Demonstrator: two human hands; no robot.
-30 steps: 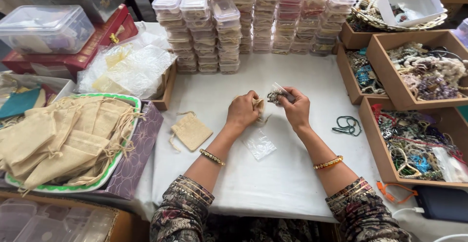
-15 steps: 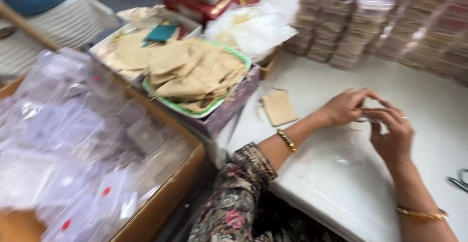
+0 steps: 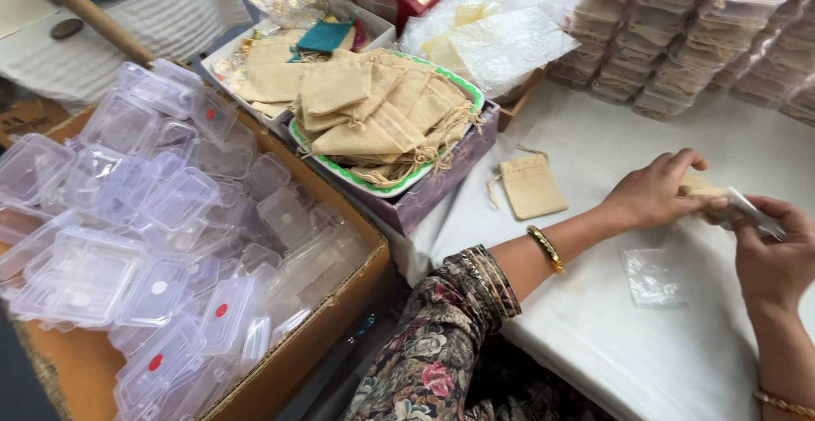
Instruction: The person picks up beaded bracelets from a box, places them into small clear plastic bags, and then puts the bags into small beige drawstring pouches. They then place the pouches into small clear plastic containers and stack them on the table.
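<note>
My left hand (image 3: 654,192) pinches a small beige drawstring pouch (image 3: 698,187) above the white-covered table (image 3: 594,319). My right hand (image 3: 777,255) meets it from the right, gripping a small clear plastic packet (image 3: 754,209) at the pouch's mouth. What the packet holds is hidden by my fingers. An empty clear plastic bag (image 3: 652,275) lies flat on the cloth just below my hands. Another beige pouch (image 3: 532,185) rests on the cloth to the left of my left wrist.
A green-rimmed tray (image 3: 463,90) piled with beige pouches sits on a purple box. A cardboard box (image 3: 314,336) at left holds several clear plastic cases. Stacks of lidded clear containers (image 3: 679,39) line the far table edge. Crinkled plastic wrap (image 3: 501,39) lies behind the tray.
The view has swung left, bringing the cardboard box of clear cases into view. My hands stay together on the pouch and packet, now at the right edge.
</note>
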